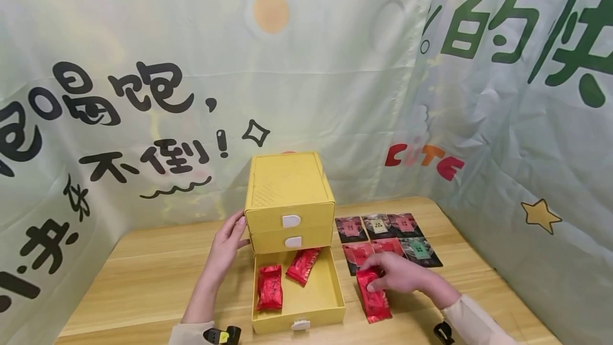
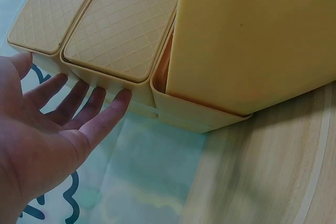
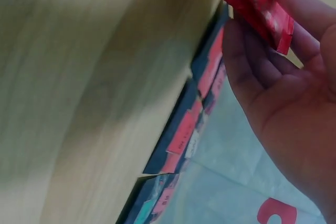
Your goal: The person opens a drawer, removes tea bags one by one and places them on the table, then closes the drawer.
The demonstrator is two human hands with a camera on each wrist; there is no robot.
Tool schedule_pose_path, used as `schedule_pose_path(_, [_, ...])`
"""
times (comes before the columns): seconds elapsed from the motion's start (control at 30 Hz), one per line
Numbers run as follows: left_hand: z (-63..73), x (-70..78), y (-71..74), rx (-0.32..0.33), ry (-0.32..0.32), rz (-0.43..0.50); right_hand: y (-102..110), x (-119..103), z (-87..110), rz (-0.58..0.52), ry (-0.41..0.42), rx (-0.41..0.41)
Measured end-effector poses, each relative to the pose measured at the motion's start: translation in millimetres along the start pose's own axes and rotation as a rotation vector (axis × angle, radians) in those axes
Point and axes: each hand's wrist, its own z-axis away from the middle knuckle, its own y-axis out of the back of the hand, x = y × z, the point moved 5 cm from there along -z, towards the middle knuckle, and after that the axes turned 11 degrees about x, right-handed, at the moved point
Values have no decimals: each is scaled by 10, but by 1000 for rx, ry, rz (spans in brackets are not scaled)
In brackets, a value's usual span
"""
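Observation:
A yellow drawer box stands on the table, its bottom drawer pulled out toward me. Two red wrapped packets lie in that drawer: one packet at the left, another packet slanted at the back. My left hand rests against the box's left side; in the left wrist view its fingers are extended along the wall. To the right of the drawer, my right hand pinches a third red packet between thumb and fingers. The right wrist view shows this packet only partly.
Behind my right hand, several dark flat sachets with coloured labels lie in two rows, among them a green-labelled sachet. A printed cloth hangs close behind and beside the wooden table. White tabs mark the drawer fronts.

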Motion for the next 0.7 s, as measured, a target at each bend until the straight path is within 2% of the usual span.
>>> schedule_pose_path(0.2, [4,-2,0,2,4,-5,-43,67,-46,28,-18,53])
schedule_pose_path(0.33, [3,-2,0,4,4,-6,-45,81,-41,96,-17,85])
schedule_pose_path(0.7, [0,5,-3,5,-3,-5,-62,98,-24,131,-31,96])
